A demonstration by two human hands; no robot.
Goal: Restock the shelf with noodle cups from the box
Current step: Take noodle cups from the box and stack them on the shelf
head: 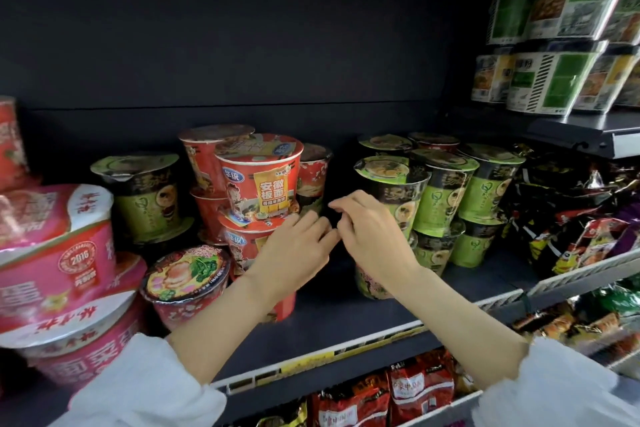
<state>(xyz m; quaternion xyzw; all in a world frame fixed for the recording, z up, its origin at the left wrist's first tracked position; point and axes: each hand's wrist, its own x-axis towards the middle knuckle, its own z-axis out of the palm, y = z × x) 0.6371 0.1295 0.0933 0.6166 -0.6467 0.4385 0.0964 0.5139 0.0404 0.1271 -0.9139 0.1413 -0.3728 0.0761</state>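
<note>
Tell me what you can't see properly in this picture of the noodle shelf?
- The box of noodle cups: not in the head view at all.
- Lower red cup: the left hand covers part of it.
- Lower green cup: the right hand and its forearm hide most of it.
- Pink bowls: cut off by the left edge.
- Green-and-white tubs, top right: blurred, print unreadable.

Open gap straight ahead of the fingertips (pixel 334 206) — bare dark shelf (pixel 346 302) running back to the rear wall. Just left of the fingers, a stacked pair of red noodle cups (pixel 259 180) walling that side. Just right, stacked green noodle cups (pixel 393 184) — closing the other side. Above the fingers, plenty of free height. Behind the wrists, a low front rail (pixel 311 359).
</note>
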